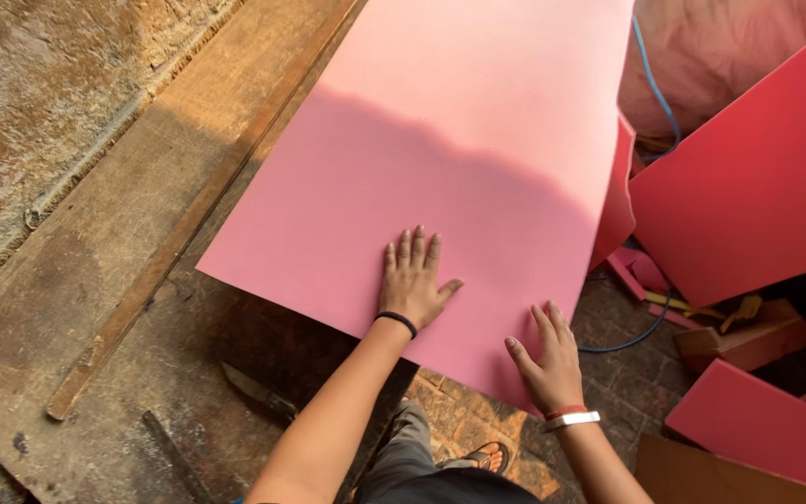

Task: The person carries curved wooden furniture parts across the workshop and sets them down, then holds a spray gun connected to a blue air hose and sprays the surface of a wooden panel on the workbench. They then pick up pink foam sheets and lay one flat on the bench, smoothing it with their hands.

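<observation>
A large pink sheet [440,159] lies flat on a worn wooden workbench [67,280], its near right part hanging past the bench edge. My left hand [412,280] presses flat on the sheet near its front edge, fingers together, a black band on the wrist. My right hand [545,362] rests palm down on the sheet's near right corner, fingers spread, with a red and a silver bracelet on the wrist. Neither hand grips anything.
A wooden strip [179,233] runs diagonally along the bench left of the sheet. More pink panels [748,177] lean at the right, another [757,420] lies low. A blue cable [653,89] trails over the tiled floor [459,420], near a cardboard box [748,341].
</observation>
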